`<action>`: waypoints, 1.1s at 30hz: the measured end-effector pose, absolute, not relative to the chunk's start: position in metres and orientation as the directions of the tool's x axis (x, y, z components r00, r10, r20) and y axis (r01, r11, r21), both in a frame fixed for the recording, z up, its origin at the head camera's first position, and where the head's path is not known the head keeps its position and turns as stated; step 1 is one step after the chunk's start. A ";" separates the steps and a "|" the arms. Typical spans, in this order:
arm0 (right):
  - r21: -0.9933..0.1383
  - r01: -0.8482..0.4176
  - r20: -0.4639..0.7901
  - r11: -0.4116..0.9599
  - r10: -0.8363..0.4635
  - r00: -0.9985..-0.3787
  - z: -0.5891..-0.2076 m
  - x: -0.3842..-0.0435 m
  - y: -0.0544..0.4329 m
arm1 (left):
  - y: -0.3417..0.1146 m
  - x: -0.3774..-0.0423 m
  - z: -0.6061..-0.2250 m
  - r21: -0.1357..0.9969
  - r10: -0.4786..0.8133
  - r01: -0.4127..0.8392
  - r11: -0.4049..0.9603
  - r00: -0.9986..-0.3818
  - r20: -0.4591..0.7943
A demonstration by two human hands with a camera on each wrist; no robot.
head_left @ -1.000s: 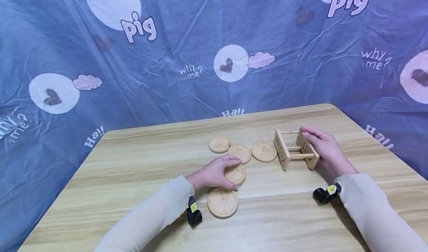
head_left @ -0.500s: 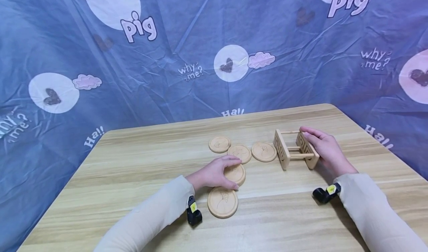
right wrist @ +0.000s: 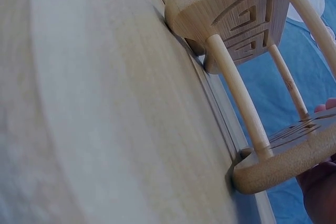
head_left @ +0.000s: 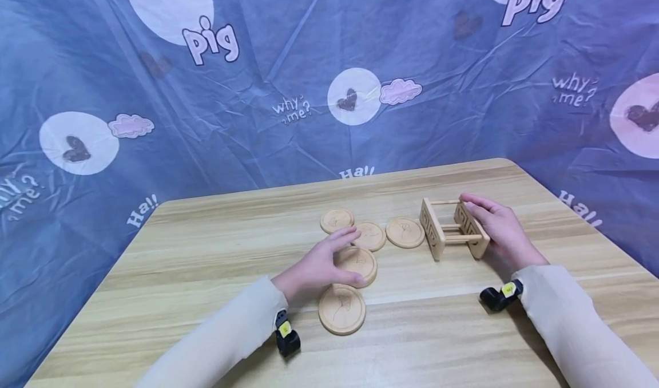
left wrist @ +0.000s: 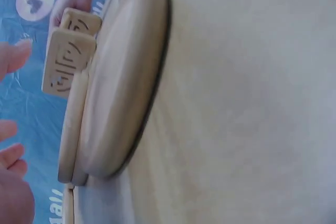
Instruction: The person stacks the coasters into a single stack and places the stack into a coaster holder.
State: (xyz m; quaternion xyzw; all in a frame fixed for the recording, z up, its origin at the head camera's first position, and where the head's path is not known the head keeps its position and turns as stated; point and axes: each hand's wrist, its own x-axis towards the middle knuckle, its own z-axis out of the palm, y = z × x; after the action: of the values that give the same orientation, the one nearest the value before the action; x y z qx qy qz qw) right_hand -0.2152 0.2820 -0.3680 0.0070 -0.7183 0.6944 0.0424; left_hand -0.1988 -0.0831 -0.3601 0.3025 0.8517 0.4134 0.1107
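"Pale wooden, fretwork-ended rack [head_left: 460, 239]: where is it placed?"
"Just beside round, tan wooden discs [head_left: 405, 233]; its end panel [head_left: 467, 221] is gripped by the right hand [head_left: 504, 230], presumably for steadying."
"Left hand [head_left: 316, 266]?"
"Held spread at one disc [head_left: 365, 264]; nothing is pinched."

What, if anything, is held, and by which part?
The right hand grips the rack by its right end panel. The left hand, beside a coaster, holds nothing.

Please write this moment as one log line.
left hand: spread above wooden disc; right hand: holds wooden rack; other discs: flat on table
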 end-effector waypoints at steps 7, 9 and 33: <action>-0.997 -0.062 0.065 0.053 0.047 -0.997 -0.369 -0.215 0.283 | -0.084 -0.169 -0.365 0.892 0.401 0.263 0.367 -0.910 0.103; -0.997 -0.063 0.066 0.047 0.047 -0.997 -0.369 -0.215 0.284 | -0.082 -0.159 -0.368 0.912 0.350 0.222 0.346 -0.932 0.094; -0.998 -0.059 0.059 -0.028 0.025 -0.998 -0.368 -0.216 0.284 | -0.076 -0.113 -0.389 0.902 0.186 0.081 0.424 -0.983 0.001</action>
State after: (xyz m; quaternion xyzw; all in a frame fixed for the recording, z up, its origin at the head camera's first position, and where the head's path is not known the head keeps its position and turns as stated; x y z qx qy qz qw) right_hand -0.2159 0.2838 -0.3679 0.0124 -0.6967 0.7167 0.0293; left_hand -0.1129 -0.0760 -0.3894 0.0792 0.8424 0.5306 0.0495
